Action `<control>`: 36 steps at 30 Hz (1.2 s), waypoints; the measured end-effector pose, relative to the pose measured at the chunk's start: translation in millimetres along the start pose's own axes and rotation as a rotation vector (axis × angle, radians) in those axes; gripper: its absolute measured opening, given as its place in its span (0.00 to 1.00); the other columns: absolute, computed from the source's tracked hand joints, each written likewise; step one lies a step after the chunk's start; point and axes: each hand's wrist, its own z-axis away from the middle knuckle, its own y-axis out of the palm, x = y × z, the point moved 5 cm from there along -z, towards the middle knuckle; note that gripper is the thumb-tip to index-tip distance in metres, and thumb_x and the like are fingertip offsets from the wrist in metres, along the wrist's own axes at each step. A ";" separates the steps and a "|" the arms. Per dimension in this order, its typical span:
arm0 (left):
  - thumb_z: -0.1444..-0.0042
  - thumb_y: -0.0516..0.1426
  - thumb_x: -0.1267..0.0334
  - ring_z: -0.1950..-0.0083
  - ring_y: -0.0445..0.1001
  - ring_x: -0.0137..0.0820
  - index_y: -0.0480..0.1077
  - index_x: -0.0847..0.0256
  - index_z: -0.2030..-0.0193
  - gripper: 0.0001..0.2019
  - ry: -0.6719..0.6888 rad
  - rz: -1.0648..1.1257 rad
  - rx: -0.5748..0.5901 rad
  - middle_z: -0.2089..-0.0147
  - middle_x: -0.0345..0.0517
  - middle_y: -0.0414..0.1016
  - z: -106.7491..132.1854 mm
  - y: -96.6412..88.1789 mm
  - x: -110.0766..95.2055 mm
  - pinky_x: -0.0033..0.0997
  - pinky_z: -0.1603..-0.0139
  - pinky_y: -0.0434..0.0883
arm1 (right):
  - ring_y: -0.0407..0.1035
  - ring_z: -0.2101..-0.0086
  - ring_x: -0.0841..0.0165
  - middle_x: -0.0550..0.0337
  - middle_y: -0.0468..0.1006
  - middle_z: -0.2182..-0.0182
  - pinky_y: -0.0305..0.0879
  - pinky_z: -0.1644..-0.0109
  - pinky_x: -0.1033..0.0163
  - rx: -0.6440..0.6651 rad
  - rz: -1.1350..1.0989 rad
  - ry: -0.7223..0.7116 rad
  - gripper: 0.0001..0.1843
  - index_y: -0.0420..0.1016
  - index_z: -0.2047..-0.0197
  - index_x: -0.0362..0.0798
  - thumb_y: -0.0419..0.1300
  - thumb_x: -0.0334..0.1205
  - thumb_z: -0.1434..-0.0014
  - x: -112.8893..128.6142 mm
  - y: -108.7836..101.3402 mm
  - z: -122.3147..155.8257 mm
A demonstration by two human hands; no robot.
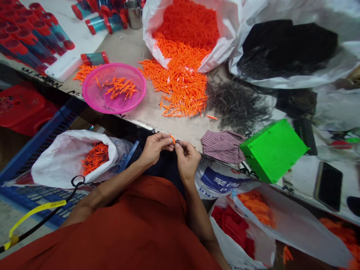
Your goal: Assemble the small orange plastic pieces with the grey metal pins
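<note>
My left hand (pixel 156 147) and my right hand (pixel 186 159) meet at the near edge of the table, fingers pinched together. Between the fingertips sits a small orange plastic piece (pixel 172 139); the left hand pinches it, and the right hand's fingers close on a small dark part that I cannot make out. A heap of the same orange pieces (pixel 181 88) spills from a white sack (pixel 157 22) ahead of my hands. To its right lies a pile of thin dark metal pins (pixel 237 105).
A pink basket (pixel 92 95) with a few orange pieces stands at left. A green perforated box (pixel 272 150), a checked cloth (pixel 222 145) and a phone (pixel 327 185) lie at right. A white bag of orange pieces (pixel 62 161) rests below left. Red-capped tubes (pixel 30 41) fill the far left.
</note>
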 end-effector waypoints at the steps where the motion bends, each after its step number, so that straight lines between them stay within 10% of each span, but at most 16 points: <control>1: 0.62 0.66 0.63 0.77 0.72 0.24 0.71 0.67 0.73 0.11 -0.001 -0.004 -0.002 0.77 0.41 0.75 0.0 -0.1 0.0 0.24 0.74 0.72 | 0.69 0.74 0.72 0.61 0.77 0.74 0.66 0.67 0.65 -0.004 -0.006 0.006 0.07 0.75 0.68 0.46 0.58 0.40 0.47 -0.4 0.1 0.1; 15: 0.61 0.65 0.64 0.77 0.72 0.24 0.72 0.67 0.74 0.09 -0.061 0.018 0.028 0.77 0.41 0.74 -0.7 0.4 0.5 0.24 0.73 0.70 | 0.67 0.75 0.72 0.62 0.76 0.74 0.65 0.69 0.66 -0.025 0.049 -0.074 0.06 0.75 0.69 0.47 0.58 0.38 0.46 8.9 -2.4 1.2; 36: 0.61 0.65 0.64 0.79 0.72 0.25 0.72 0.67 0.74 0.10 -0.096 -0.052 0.056 0.79 0.42 0.74 -3.7 -3.5 2.1 0.23 0.77 0.69 | 0.67 0.65 0.66 0.58 0.73 0.70 0.64 0.60 0.61 0.276 0.293 -0.421 0.06 0.73 0.66 0.49 0.54 0.34 0.42 31.7 -12.1 -13.6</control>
